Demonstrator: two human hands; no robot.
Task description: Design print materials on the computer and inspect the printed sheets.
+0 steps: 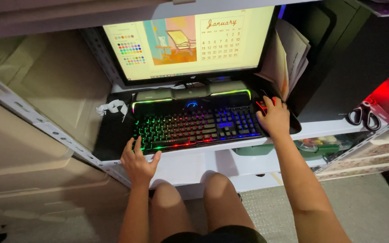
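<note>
A black keyboard (194, 128) with rainbow backlit keys lies on a dark mat on a white shelf. My left hand (137, 163) rests at its front left corner, fingers spread on the edge of the keys and the shelf lip. My right hand (274, 118) lies over a mouse (263, 104) with red lights, just right of the keyboard, and covers most of it. Behind the keyboard a long speaker bar (190, 94) glows along its top. Above it a monitor (187, 41) shows a yellow page with a picture and a calendar grid.
Papers (289, 56) lean against a dark computer case (338, 67) at the right. Black scissors (363, 116) hang by a red glow. A crumpled white scrap (111, 108) lies left of the keyboard. Beige cabinet panels (37, 148) stand at the left. My knees sit below the shelf.
</note>
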